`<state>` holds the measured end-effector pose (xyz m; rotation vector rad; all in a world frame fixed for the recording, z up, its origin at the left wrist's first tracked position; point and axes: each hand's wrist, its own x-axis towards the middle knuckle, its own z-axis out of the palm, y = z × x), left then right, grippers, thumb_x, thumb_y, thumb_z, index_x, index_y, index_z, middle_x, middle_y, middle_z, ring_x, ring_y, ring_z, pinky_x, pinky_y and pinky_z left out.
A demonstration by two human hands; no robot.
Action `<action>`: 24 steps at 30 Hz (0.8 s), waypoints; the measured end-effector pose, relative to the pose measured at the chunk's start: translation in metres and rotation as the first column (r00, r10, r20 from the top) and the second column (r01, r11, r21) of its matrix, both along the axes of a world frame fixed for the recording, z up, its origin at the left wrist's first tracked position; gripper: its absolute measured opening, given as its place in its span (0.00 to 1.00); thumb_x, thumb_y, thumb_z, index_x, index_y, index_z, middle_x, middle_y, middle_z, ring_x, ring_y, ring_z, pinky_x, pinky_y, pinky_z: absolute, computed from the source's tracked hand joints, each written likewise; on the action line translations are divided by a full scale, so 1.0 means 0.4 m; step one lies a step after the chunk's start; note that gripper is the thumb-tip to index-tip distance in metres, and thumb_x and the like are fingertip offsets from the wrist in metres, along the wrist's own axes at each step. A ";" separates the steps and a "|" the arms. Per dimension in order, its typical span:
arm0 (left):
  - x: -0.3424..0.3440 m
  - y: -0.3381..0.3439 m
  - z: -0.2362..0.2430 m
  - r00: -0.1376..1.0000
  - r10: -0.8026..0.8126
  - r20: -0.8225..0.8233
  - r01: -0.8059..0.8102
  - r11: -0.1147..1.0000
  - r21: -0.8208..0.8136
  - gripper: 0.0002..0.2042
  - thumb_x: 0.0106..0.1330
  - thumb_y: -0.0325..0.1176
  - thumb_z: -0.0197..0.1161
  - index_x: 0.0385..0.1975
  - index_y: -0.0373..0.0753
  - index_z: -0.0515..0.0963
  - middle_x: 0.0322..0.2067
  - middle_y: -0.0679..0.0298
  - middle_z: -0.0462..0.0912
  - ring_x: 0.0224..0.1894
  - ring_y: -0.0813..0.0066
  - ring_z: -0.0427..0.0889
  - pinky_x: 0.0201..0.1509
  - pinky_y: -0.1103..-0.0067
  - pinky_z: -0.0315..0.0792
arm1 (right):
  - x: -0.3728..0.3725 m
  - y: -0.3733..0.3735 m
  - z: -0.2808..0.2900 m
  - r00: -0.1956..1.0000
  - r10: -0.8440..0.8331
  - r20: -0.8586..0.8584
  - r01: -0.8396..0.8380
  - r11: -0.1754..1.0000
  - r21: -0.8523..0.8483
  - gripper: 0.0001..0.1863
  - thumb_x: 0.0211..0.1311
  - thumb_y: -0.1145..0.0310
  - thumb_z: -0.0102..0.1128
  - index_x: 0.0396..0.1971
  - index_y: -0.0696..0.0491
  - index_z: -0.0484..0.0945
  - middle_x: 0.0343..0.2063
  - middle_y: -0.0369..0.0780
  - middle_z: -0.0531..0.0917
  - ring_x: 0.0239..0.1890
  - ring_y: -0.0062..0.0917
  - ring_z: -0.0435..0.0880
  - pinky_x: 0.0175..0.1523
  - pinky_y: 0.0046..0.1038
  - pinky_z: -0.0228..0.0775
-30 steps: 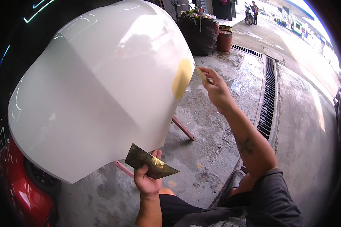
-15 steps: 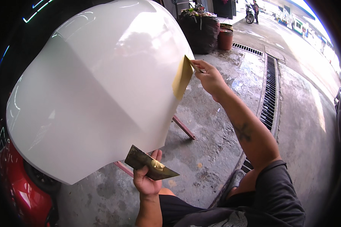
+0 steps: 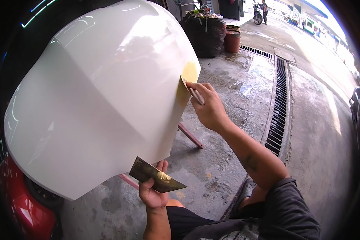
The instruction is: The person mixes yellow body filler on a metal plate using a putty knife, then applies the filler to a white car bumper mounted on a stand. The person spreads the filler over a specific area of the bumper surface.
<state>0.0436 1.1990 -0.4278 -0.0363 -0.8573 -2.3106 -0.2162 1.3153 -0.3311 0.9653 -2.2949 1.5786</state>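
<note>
A large white car hood lies in front of me, with a patch of yellow body filler along its right edge. My right hand grips a putty spreader, its blade against the hood on the filler patch. Below the hood's near corner, my left hand holds a dark, flat mixing plate, thumb on its face and fingers behind. A dab of yellow filler sits on the plate.
Reddish stand legs show under the hood. A red car is at lower left. Beyond the hood stand a full black garbage bag and a reddish bucket. A drain grate crosses the wet concrete floor at right.
My right hand has drawn the spreader down along the hood's edge toward me, uncovering more of the yellow patch above it. My left hand still holds the plate in nearly the same place.
</note>
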 end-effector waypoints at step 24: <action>-0.012 0.014 0.010 1.000 -0.013 0.001 0.013 0.999 0.034 0.35 0.64 0.31 0.62 0.75 0.35 0.63 0.74 0.53 0.66 0.80 0.38 0.56 0.84 0.46 0.41 | -0.147 0.086 -0.008 0.901 0.239 0.362 -0.104 0.929 -0.355 0.24 0.74 0.75 0.56 0.68 0.46 0.77 0.53 0.34 0.79 0.40 0.12 0.72 0.40 0.19 0.69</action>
